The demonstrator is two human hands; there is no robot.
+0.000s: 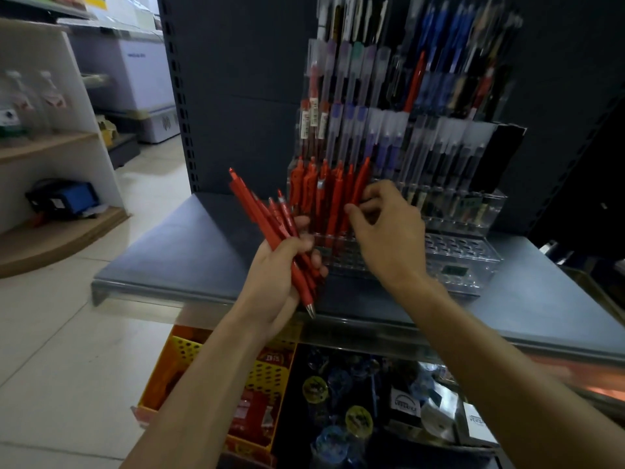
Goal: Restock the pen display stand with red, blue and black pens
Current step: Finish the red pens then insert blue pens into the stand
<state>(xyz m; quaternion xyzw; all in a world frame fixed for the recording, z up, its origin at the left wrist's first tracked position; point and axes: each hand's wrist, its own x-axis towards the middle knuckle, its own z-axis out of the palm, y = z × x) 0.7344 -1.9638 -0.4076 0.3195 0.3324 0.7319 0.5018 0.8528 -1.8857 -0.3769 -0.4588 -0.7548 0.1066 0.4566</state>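
Left hand [282, 279] just below frame centre, fingers wrapped tight round a bundle of red pens [267, 225]; the bundle fans out toward 11 o'clock, silver tips pointing down toward 5 o'clock past the heel of the hand. Right hand [389, 238] at 3 o'clock of the left, close but apart; thumb and curled fingertips narrow, pinching a red pen [361, 181] that leans toward 1 o'clock at the right end of a row of red pens [324, 191]. The row stands upright in the lower left holes of a clear tiered stand [460, 257]; the holes at 3 o'clock of the right hand hold no pens. Higher tiers, toward 12 o'clock, carry frosted capped pens [382, 130]; blue pens [439, 32] at the top right, blurred. The stand sits on a grey shelf [182, 255] against a dark back panel [243, 79]. A yellow basket [270, 374] at 6 o'clock, under the shelf edge; pale tiled floor [67, 350] at 8 o'clock.
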